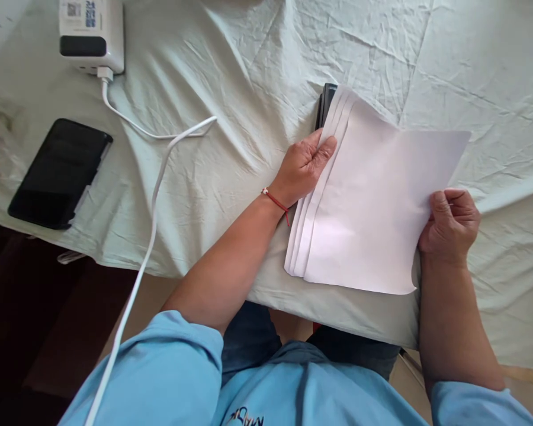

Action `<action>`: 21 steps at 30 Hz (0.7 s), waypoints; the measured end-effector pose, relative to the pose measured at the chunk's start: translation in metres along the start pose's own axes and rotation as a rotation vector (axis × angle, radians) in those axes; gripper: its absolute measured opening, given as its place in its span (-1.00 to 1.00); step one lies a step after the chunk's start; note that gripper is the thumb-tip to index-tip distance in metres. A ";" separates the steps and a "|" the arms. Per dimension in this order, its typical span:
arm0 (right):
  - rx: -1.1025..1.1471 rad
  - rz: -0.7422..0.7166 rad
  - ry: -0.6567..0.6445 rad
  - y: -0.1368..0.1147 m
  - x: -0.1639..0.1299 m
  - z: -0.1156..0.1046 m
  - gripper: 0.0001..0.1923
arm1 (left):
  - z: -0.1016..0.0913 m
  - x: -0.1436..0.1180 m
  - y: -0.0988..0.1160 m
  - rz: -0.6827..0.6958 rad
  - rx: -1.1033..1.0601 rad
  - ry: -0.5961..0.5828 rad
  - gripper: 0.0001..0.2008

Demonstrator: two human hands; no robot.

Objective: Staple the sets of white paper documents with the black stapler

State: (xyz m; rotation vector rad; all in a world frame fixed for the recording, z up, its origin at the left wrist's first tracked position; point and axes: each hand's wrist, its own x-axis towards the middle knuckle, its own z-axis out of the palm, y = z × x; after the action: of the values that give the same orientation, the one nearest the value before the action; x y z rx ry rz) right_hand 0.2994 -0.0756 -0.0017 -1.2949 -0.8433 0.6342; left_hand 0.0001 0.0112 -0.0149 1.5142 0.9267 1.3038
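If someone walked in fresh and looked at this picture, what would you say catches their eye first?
First, the stack of white paper sheets right of centre on the pale cloth-covered table; the left hand pinches its fanned edge and the right hand grips the opposite side. A dark flat object peeks out beneath the stack's top corner. At far left lie a black phone and a white charger box with its white cable.

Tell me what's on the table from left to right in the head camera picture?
Black phone → white charger box → white cable → left hand → stack of white paper → right hand.
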 end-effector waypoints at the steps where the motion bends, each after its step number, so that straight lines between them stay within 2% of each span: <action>1: 0.002 0.012 -0.003 -0.001 0.000 0.001 -0.59 | 0.000 0.000 0.001 0.003 0.003 -0.024 -0.39; 5: -0.015 0.054 0.000 -0.002 0.000 0.000 -0.54 | -0.001 -0.001 0.004 0.020 0.017 -0.127 -0.33; 11: -0.067 -0.017 -0.020 0.001 0.002 -0.004 -0.64 | -0.001 -0.001 -0.002 0.012 0.010 -0.194 -0.33; 15: 0.057 0.041 -0.075 -0.002 -0.001 0.000 -0.47 | 0.001 0.000 -0.003 -0.021 -0.098 -0.080 -0.36; 18: 0.016 0.045 -0.093 -0.006 -0.005 0.001 -0.28 | 0.003 0.000 -0.004 -0.048 -0.135 0.015 -0.38; 21: -0.030 0.070 -0.107 -0.011 -0.010 -0.001 -0.09 | 0.002 0.002 -0.014 -0.067 -0.150 0.058 -0.40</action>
State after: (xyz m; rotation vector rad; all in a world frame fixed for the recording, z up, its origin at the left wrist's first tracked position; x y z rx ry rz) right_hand 0.2945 -0.0860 0.0077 -1.3315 -0.9006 0.7547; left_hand 0.0029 0.0170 -0.0280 1.3251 0.8884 1.3444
